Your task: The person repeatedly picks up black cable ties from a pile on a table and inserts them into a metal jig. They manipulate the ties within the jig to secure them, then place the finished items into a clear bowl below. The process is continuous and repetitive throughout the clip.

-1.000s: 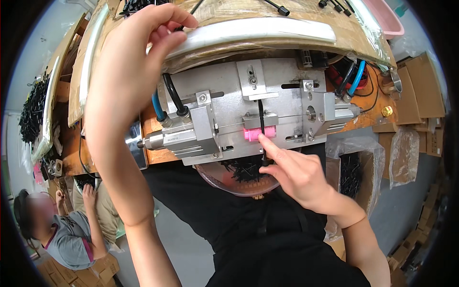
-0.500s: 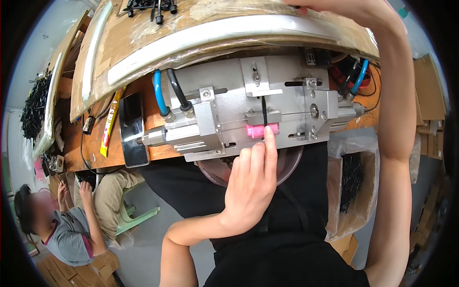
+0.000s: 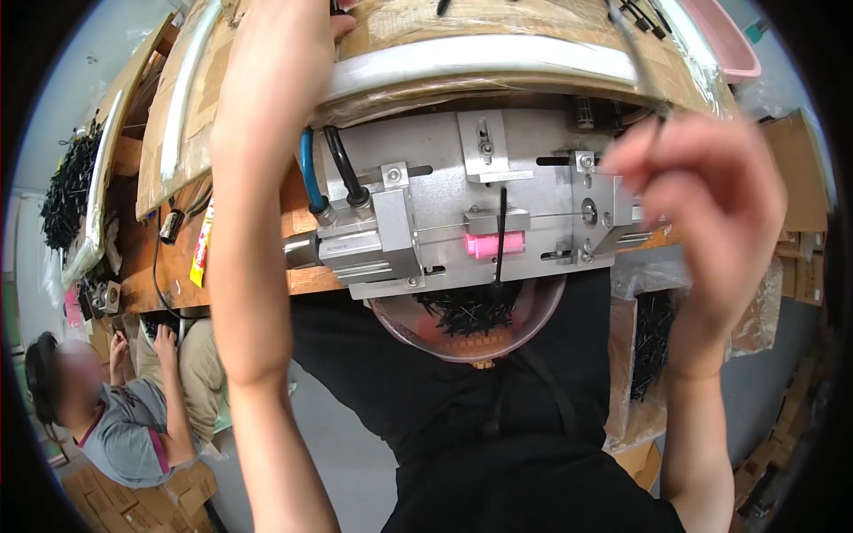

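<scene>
A thin black rod lies across a pink block on a grey metal fixture; its thicker near end hangs over the fixture's front edge. My left hand reaches to the far cardboard, beside a small black piece; the top edge of the picture cuts it off, so its grip is hidden. Over the fixture's right side, my right hand is blurred by motion, fingers curled and pinching another thin black rod that points away from me.
Below the fixture, a clear bowl holds many black rods. Cardboard with white foam strips covers the bench behind. A plastic-lined box of black pieces stands at right. Blue and black hoses rise at left, where a co-worker sits.
My left hand has left the black rod on the pink block and moved to the far cardboard. That rod has shifted toward me. My right hand has come back from the cardboard with a rod.
</scene>
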